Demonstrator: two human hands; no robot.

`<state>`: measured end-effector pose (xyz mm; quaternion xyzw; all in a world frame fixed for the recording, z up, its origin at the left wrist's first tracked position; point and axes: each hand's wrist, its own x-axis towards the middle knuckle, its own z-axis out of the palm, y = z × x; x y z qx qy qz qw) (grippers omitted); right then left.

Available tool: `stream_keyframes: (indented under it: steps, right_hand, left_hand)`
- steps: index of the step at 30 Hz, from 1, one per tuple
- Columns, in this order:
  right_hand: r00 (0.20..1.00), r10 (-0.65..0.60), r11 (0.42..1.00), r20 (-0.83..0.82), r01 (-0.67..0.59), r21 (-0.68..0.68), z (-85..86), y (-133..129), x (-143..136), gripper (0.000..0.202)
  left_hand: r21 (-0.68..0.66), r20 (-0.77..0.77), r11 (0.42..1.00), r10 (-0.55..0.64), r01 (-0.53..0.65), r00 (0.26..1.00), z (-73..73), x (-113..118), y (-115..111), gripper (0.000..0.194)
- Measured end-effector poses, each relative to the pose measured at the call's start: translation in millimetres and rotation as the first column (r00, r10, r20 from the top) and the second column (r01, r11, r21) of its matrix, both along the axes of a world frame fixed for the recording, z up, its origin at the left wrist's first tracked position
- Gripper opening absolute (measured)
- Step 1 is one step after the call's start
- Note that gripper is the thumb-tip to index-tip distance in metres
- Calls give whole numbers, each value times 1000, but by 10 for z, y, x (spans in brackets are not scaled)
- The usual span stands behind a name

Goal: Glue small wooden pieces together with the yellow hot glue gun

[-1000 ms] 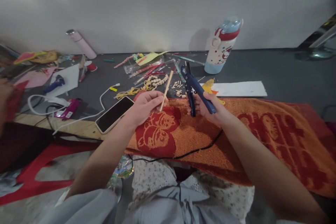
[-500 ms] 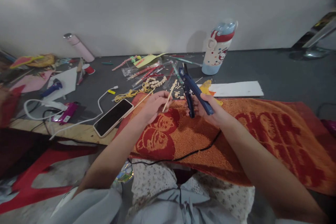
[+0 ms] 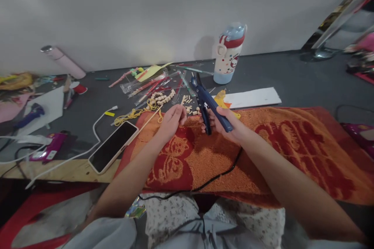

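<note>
My right hand (image 3: 229,124) grips a blue-handled plier-like tool (image 3: 214,105) over the orange and red towel (image 3: 213,155). The tool's handles are spread and its dark, metal-tipped head points away from me. My left hand (image 3: 173,118) is closed to the left of the tool, its fingers curled inward; what they hold, if anything, is hidden. A thin pale stick (image 3: 149,119) lies beside that hand, next to the phone (image 3: 113,146). Beyond my hands are small cut wooden pieces (image 3: 188,105) and a string of pale beads (image 3: 163,97) with yellow cord (image 3: 128,116).
A patterned bottle (image 3: 229,56) stands at the back, right of plastic-wrapped sticks (image 3: 154,85). A white board (image 3: 251,98) lies behind the towel. White cables (image 3: 95,126) run at left, and a black cord (image 3: 213,178) crosses the towel. A pink flask (image 3: 64,62) leans at the back left.
The pale stick that stood out from my left fingers is no longer visible there, and those fingers are curled more tightly. The view has shifted right; my right hand still holds the tool.
</note>
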<state>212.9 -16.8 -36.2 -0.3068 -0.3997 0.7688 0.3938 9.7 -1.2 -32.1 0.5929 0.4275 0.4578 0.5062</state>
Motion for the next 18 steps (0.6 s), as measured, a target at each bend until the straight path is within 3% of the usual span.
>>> stream_keyframes:
  steps: [6, 10, 18]
  right_hand:
    - [1000, -24, 999, 9, 24, -24, 20, -48, -20, 51]
    - [1000, -21, 999, 20, 22, -37, 4, -61, -25, 51]
    - [996, 22, 999, 86, -24, 24, -10, -82, -38, 50]
  left_hand:
    - [-37, 174, 998, -53, 60, 983, -77, -41, -37, 39]
    - [-38, 266, 999, -23, 34, 964, -68, -38, -55, 27]
    - [-81, 298, 996, -9, 35, 955, -30, -47, -82, 19]
